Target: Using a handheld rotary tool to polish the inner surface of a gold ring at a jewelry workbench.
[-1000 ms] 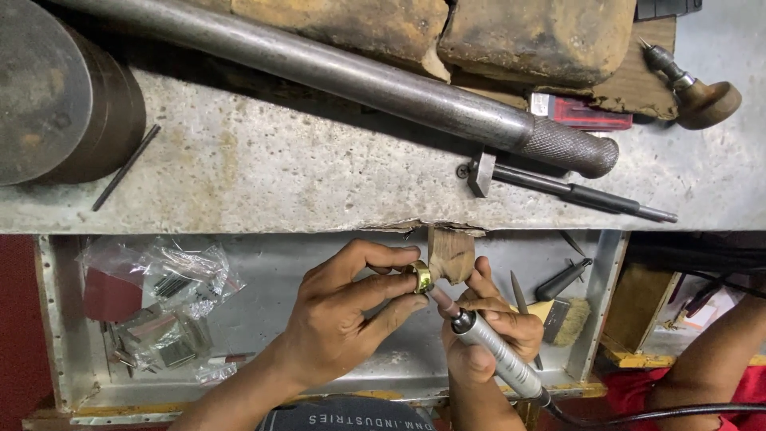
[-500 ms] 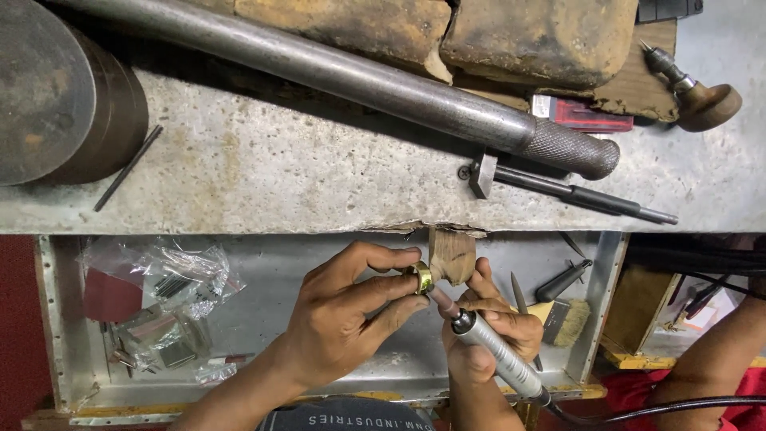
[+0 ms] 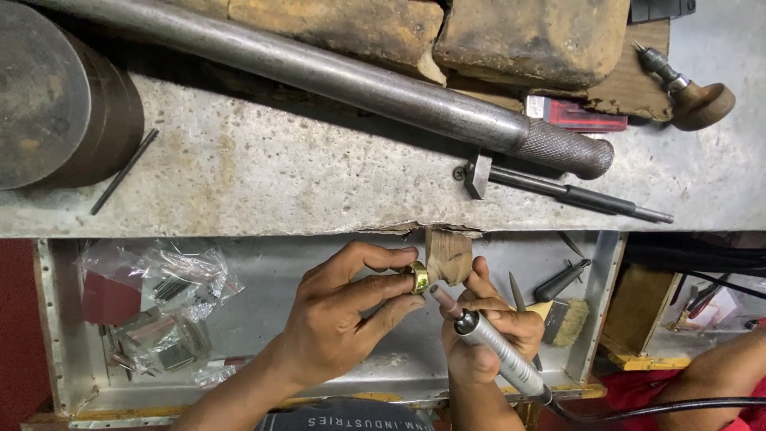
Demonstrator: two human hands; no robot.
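Gold ring (image 3: 420, 278), small, hard and probably slippery, pinched at its rim by left hand (image 3: 347, 315) against wooden peg (image 3: 448, 255) at front edge of surface (image 3: 263, 183). Right hand (image 3: 491, 327) closed around rotary handpiece (image 3: 499, 355), tip just beside ring. Close around: brush (image 3: 568, 319) and plastic bags (image 3: 171, 279) in tray (image 3: 48, 319) below.

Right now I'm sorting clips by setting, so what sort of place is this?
Probably a jeweller's workbench. The left hand holds a gold ring against a wooden bench peg, the right hand holds a corded rotary handpiece, and a tapered steel mandrel lies on the bench.
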